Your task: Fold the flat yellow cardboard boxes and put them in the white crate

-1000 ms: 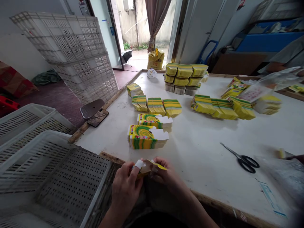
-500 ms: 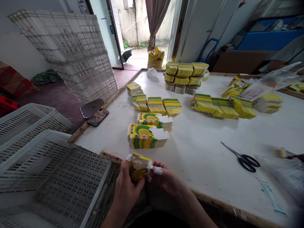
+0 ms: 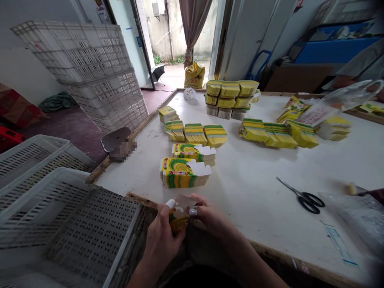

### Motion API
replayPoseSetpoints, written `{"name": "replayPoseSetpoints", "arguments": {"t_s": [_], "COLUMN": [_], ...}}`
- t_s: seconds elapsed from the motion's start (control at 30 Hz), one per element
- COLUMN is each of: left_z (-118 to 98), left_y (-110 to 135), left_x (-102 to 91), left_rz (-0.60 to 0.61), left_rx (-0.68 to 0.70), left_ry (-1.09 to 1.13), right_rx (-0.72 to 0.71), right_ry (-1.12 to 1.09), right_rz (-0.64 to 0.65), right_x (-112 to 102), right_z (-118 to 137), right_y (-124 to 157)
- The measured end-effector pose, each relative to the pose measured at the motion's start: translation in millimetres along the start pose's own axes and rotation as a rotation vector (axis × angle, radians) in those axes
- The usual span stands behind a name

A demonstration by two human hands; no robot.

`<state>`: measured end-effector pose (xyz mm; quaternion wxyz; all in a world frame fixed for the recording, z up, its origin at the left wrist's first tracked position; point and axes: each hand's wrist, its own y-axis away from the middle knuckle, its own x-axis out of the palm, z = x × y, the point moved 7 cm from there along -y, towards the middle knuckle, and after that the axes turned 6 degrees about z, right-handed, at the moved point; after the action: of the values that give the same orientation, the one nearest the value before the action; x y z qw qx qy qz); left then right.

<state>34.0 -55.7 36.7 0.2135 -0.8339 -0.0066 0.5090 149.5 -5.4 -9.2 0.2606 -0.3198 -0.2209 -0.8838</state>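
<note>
Here the left hand point(image 3: 162, 238) and the right hand point(image 3: 210, 218) meet at the near edge of the white-painted tabletop point(image 3: 255, 172), both closed on a small yellow-and-green cardboard carton point(image 3: 178, 219). The carton stands upright between them, just off the tabletop's wooden rim. The left fingers point(image 3: 170, 204) wrap its side, one tip bound in white tape, and the right fingers pinch its pale top flap.

Just beyond the hands lies a stack of flat yellow-and-green carton blanks point(image 3: 183, 173), with a second like stack point(image 3: 192, 151) right behind it. Farther back, a row of three banded bundles point(image 3: 195, 134) sits on edge, and a tall pile of banded bundles point(image 3: 231, 98) stands near the far edge. Another row of bundles point(image 3: 277, 134) lies to the right. Black-handled scissors point(image 3: 303, 196) rest closed on bare surface, well apart from the hands, near a clear plastic bag point(image 3: 354, 216).

A white perforated plastic crate point(image 3: 69, 216) sits to the left, below the tabletop. Stacked white lattice crates point(image 3: 90, 68) lean by the wall. An open doorway with a tied brown curtain point(image 3: 192, 28) shows a yellow sack point(image 3: 194, 76) on the threshold and wet ground outside. Blue shelving point(image 3: 330, 48) fills the right corner.
</note>
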Motion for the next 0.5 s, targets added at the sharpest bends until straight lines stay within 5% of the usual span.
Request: {"name": "replayPoseSetpoints", "arguments": {"t_s": [0.27,0.5], "left_z": [-7.3,-8.7], "left_y": [-5.1,1.1], "left_x": [-8.6,-1.7], "left_rz": [-0.117,-0.159], "left_rx": [0.082,0.113], "left_ry": [0.103,0.227], "right_rx": [-0.056,0.032], "right_ry": [-0.145,-0.316], "right_rz": [0.03,0.199], "right_x": [-3.5,21.1], "right_z": [-4.2,-37.9], "right_y": [-3.4,4.9]}}
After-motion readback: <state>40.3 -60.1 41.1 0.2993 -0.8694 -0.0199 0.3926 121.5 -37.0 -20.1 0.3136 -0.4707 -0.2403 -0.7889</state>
